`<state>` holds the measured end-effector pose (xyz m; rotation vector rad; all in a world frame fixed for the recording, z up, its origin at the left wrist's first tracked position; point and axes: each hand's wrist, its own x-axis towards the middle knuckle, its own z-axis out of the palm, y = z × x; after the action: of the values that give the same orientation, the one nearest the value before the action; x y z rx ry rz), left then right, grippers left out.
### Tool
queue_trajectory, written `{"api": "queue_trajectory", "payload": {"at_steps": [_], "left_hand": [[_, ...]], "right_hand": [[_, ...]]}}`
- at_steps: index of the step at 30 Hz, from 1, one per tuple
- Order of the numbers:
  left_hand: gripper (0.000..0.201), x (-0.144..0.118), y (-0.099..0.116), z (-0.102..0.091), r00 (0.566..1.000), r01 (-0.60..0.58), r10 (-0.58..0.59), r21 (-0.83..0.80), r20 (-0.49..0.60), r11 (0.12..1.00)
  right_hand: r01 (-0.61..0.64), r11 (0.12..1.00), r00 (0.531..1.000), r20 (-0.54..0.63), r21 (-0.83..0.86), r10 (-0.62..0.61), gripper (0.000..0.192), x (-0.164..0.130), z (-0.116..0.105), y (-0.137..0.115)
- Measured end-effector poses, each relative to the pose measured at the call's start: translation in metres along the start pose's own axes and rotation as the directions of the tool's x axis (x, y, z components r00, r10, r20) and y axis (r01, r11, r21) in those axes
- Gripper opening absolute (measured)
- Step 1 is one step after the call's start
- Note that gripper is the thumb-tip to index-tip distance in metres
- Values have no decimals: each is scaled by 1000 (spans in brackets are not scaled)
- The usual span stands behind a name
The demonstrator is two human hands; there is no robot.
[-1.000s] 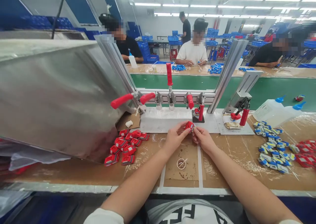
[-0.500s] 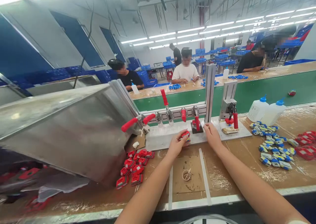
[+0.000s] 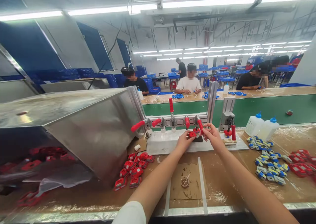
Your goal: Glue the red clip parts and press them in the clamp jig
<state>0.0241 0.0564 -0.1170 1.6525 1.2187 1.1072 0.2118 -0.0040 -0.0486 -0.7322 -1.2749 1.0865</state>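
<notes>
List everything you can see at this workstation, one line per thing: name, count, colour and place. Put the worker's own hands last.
red part: one, red, held at the jig between both hands
toggle clamps: several, red handles, in a row on the white jig plate
red parts pile: many, red, on the bench left of centre
blue-and-white parts: many, on the bench at right
bottles: two, white with blue caps, far right
small cup: one, brown, on the bench near centre
metal chute: one, silver, left
people: several, seated and standing beyond the green belt
left hand: on the red part
right hand: at the clamp handle
</notes>
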Motion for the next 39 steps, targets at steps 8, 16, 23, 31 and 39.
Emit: {"api": "queue_trajectory", "payload": {"at_steps": [8, 16, 23, 31, 39], "left_hand": [[46, 11, -4, -1, 992, -36, 25, 79, 124, 996], [53, 28, 5, -6, 952, -95, 67, 78, 297, 992], [37, 25, -3, 14, 993, -118, 117, 162, 11, 980], [37, 34, -13, 30, 990, -110, 119, 119, -75, 987], [46, 56, -23, 42, 995, -96, 97, 48, -16, 994]], "right_hand": [[29, 1000, 999, 27, -9, -28, 45, 2, 3, -6], [9, 1000, 999, 40, -30, -8, 46, 4, 2, -9], [0, 999, 998, 64, -50, 3, 49, 2, 2, -18], [-54, 999, 998, 11, 8, 54, 49, 5, 4, -15], [-133, 991, 990, 57, 33, 131, 47, 7, 8, -30]]}}
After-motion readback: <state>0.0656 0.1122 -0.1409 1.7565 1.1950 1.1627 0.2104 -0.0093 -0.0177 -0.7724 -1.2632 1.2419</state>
